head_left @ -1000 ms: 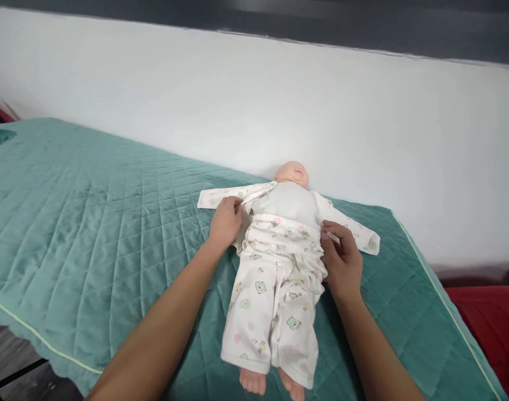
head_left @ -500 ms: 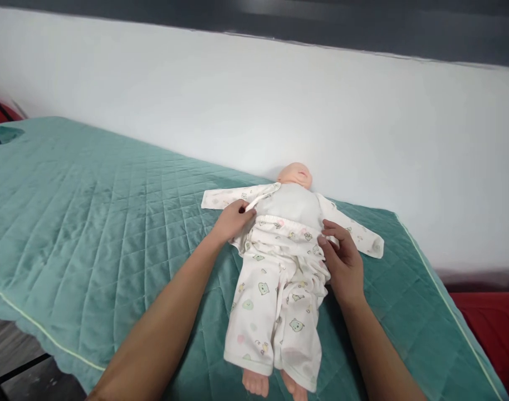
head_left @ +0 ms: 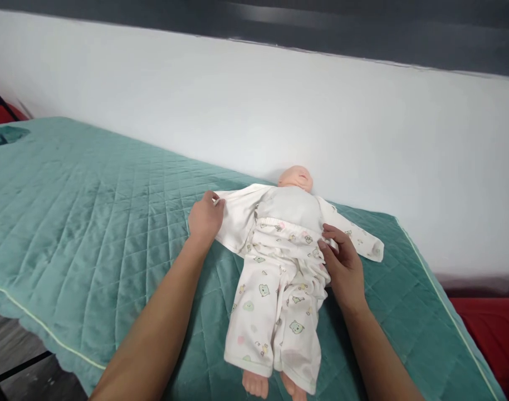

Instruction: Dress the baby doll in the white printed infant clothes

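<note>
A baby doll (head_left: 297, 178) lies on its back, its bare feet toward me. It wears a white patterned baby shirt (head_left: 238, 220), open at the front over a pale grey torso (head_left: 290, 205), and white trousers (head_left: 254, 303) with a cartoon print. My left hand (head_left: 205, 218) is closed on the edge of the shirt's left front panel and holds it spread out, plain inner side up, over that sleeve. At the right side of the waist rests my right hand (head_left: 342, 262), fingers curved and thumb apart, touching the trousers; nothing is plainly gripped.
A green quilted cover (head_left: 112, 234) with a pale piped edge lies under the doll. Behind it rises a white wall (head_left: 254, 111) with a dark band on top. Red seats (head_left: 488, 328) show at right and far left. A black metal bar (head_left: 20, 367) is at lower left.
My left hand has moved left and slightly up, drawing the shirt panel outward from the doll's side, so it now covers the sleeve. My right hand has stayed at the waist.
</note>
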The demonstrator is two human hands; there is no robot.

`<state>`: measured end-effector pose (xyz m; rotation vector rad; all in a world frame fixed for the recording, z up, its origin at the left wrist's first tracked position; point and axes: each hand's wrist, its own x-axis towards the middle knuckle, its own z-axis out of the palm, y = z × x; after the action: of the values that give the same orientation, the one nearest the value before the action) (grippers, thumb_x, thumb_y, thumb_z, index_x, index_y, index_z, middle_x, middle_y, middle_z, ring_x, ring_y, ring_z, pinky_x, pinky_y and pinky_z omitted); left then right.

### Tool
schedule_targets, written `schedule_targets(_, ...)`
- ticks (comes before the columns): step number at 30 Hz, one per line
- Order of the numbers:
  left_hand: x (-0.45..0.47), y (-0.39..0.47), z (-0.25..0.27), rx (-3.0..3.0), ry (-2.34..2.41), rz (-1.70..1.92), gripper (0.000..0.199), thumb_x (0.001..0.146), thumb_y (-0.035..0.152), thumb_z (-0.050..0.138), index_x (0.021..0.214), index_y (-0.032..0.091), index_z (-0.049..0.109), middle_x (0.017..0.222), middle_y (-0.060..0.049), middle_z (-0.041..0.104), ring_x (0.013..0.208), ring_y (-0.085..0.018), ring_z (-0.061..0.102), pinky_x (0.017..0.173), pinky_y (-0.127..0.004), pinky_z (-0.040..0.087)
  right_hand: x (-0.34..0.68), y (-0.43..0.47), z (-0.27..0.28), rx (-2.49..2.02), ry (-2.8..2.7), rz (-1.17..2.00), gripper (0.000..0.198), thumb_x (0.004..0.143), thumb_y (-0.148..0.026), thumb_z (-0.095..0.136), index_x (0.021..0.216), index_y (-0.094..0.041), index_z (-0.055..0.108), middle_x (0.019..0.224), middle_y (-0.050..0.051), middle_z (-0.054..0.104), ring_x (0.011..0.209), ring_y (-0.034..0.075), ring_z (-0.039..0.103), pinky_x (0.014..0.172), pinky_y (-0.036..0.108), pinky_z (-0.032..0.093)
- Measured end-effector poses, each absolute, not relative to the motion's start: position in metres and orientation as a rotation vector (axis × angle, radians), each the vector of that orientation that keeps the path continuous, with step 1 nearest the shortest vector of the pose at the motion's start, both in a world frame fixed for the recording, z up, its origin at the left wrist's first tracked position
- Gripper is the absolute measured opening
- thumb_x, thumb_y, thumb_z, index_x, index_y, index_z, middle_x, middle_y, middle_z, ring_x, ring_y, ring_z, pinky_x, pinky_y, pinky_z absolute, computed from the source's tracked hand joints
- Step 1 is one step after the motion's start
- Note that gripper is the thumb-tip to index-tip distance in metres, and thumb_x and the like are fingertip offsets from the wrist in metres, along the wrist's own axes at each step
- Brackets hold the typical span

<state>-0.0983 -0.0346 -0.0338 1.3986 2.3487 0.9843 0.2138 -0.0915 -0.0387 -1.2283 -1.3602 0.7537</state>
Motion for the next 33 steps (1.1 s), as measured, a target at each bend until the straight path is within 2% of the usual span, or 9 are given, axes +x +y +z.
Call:
schedule_targets(5,-0.093,-0.041,-0.035,1.557,2.475,0.669,0.034,0.092,0.032,0.045,0.121,0.02,0.059,0.105,-0.017,0.068,0.094,-0.034,0.065,0.075,-0.041,0.046,0.211,-0.094,-0.037,-1.263,-1.328,0.784,0.029,0.083,-0.047,0.071,0.102,-0.026,0.062,0.14,0.007,0.055,0.103,0.021,0.062,0.078,0.034,0.053)
schedule_targets(8,-0.088,-0.042,-0.034,1.695,2.533,0.772,0.032,0.091,0.024,0.045,0.119,0.018,0.06,0.117,-0.018,0.064,0.108,-0.035,0.061,0.081,-0.042,0.047,0.209,-0.095,-0.036,-1.286,-1.34,0.744,0.028,0.088,-0.047,0.065,0.106,-0.026,0.063,0.138,0.008,0.057,0.097,0.02,0.062,0.075,0.033,0.052)
schedule_targets(10,-0.083,-0.042,-0.032,1.785,2.473,0.935,0.029,0.089,0.022,0.046,0.113,0.018,0.063,0.116,-0.016,0.065,0.113,-0.033,0.059,0.084,-0.04,0.047,0.21,-0.093,-0.037,-1.324,-1.336,0.672,0.027,0.09,-0.045,0.06,0.107,-0.025,0.064,0.132,0.008,0.062,0.099,0.02,0.062,0.076,0.033,0.051)
schedule_targets(14,-0.07,-0.047,-0.025,1.845,1.952,1.108,0.018,0.087,0.027,0.049,0.095,0.021,0.064,0.091,-0.004,0.07,0.087,-0.021,0.064,0.077,-0.031,0.048,0.224,-0.087,-0.038,-1.536,-1.262,0.576,0.026,0.089,-0.045,0.059,0.101,-0.023,0.065,0.099,0.005,0.071,0.084,0.02,0.065,0.073,0.032,0.05)
schedule_targets(17,-0.062,-0.054,-0.017,1.757,1.583,0.864,0.015,0.081,0.029,0.05,0.082,0.022,0.062,0.069,0.001,0.066,0.063,-0.016,0.061,0.062,-0.027,0.045,0.235,-0.088,-0.036,-1.713,-1.376,0.577,0.027,0.09,-0.048,0.056,0.095,-0.023,0.064,0.08,0.002,0.07,0.069,0.018,0.062,0.067,0.031,0.046)
schedule_targets(20,-0.062,-0.061,-0.009,1.643,1.397,0.586,0.012,0.072,0.022,0.047,0.075,0.022,0.059,0.058,0.003,0.06,0.051,-0.015,0.057,0.049,-0.024,0.039,0.238,-0.095,-0.029,-1.818,-1.74,0.558,0.019,0.091,-0.038,0.051,0.09,-0.023,0.062,0.072,0.001,0.068,0.064,0.019,0.058,0.061,0.029,0.039)
schedule_targets(23,-0.065,-0.065,-0.001,1.649,1.303,0.427,0.014,0.064,0.018,0.046,0.073,0.021,0.057,0.059,0.002,0.06,0.052,-0.016,0.059,0.047,-0.023,0.037,0.234,-0.104,-0.019,-1.805,-2.128,0.51,0.013,0.088,-0.025,0.047,0.082,-0.023,0.059,0.073,0.003,0.067,0.067,0.02,0.056,0.059,0.029,0.033)
schedule_targets(28,-0.066,-0.067,0.004,1.783,1.223,0.254,0.013,0.066,0.021,0.049,0.072,0.022,0.061,0.067,0.0,0.067,0.054,-0.017,0.06,0.05,-0.026,0.039,0.234,-0.11,-0.01,-1.78,-2.336,0.492,0.015,0.086,-0.019,0.045,0.085,-0.023,0.06,0.078,0.005,0.069,0.071,0.021,0.06,0.061,0.029,0.031)
schedule_targets(33,-0.067,-0.067,-0.001,1.78,1.236,0.4,0.013,0.07,0.025,0.051,0.072,0.025,0.064,0.071,-0.002,0.069,0.067,-0.023,0.066,0.06,-0.03,0.045,0.236,-0.11,-0.01,-1.785,-2.384,0.463,0.015,0.081,-0.013,0.048,0.072,-0.021,0.057,0.074,0.007,0.069,0.069,0.021,0.06,0.059,0.03,0.027)
